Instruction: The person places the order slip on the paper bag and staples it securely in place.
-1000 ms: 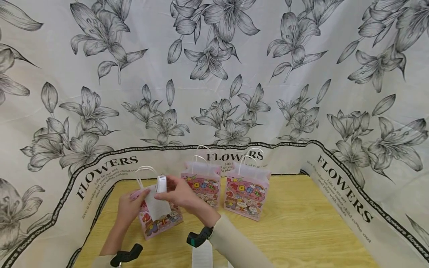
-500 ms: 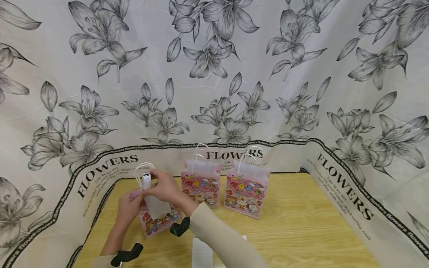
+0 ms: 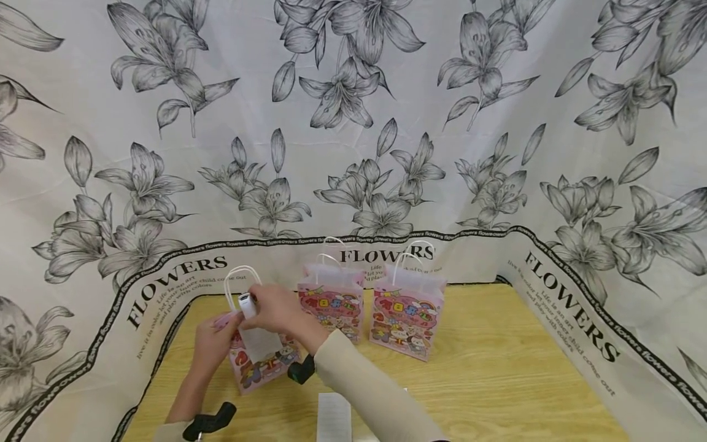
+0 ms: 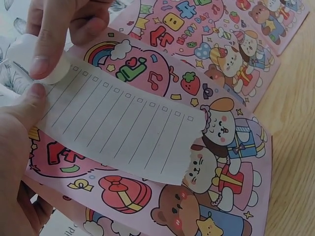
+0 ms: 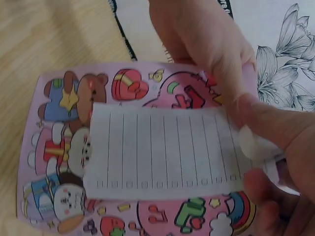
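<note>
In the head view a pink cartoon-printed paper gift bag (image 3: 259,373) with white handles stands at the table's left. A lined checklist slip (image 4: 123,123) with a torn end lies against its front, its upper end at the bag's top. My left hand (image 3: 212,344) pinches the bag's top edge and the slip there, thumb in front. Between thumb and fingers my right hand (image 3: 282,313) grips a small white device (image 3: 246,304) with a dark slot in its end. In the left wrist view the device's rounded white body (image 4: 51,64) overlaps the slip's upper end, close to my left thumb.
Two matching gift bags, one in the middle (image 3: 331,307) and one to its right (image 3: 405,319), stand upright on the wooden table (image 3: 497,368). Another lined paper (image 3: 334,417) lies at the front edge. White flower-printed cloth (image 3: 375,153) encloses the back and sides.
My right hand has carried the white device left to the bag's top edge, then slightly lower. My left hand has stayed at the bag's top, still pinching it.
</note>
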Demonstrator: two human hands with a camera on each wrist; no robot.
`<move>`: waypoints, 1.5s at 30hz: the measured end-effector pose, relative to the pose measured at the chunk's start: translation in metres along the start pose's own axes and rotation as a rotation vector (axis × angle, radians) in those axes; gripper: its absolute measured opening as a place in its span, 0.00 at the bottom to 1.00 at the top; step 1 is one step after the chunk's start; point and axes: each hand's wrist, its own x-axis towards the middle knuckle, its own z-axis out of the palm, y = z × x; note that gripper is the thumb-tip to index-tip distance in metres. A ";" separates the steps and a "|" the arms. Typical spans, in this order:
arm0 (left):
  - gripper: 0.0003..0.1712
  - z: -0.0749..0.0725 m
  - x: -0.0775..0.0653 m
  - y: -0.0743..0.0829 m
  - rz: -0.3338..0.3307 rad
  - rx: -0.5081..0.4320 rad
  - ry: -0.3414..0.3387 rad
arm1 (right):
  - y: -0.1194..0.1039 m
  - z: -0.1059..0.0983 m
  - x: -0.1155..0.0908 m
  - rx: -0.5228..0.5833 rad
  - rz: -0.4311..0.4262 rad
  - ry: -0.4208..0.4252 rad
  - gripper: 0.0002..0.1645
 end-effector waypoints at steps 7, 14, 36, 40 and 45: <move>0.20 0.003 0.006 0.002 0.023 0.026 0.004 | 0.017 -0.005 0.006 -0.011 -0.149 -0.107 0.30; 0.21 0.004 0.008 0.005 0.020 0.029 -0.008 | 0.020 -0.008 0.007 -0.017 -0.192 -0.179 0.28; 0.23 0.002 0.001 0.012 -0.005 -0.039 -0.044 | 0.032 0.007 0.004 0.422 -0.089 -0.220 0.25; 0.25 0.004 -0.001 0.017 -0.007 -0.086 -0.073 | 0.032 0.009 0.000 0.426 -0.105 -0.200 0.23; 0.24 0.007 -0.001 0.022 -0.026 -0.129 -0.086 | 0.031 0.001 0.002 0.075 -0.202 -0.156 0.24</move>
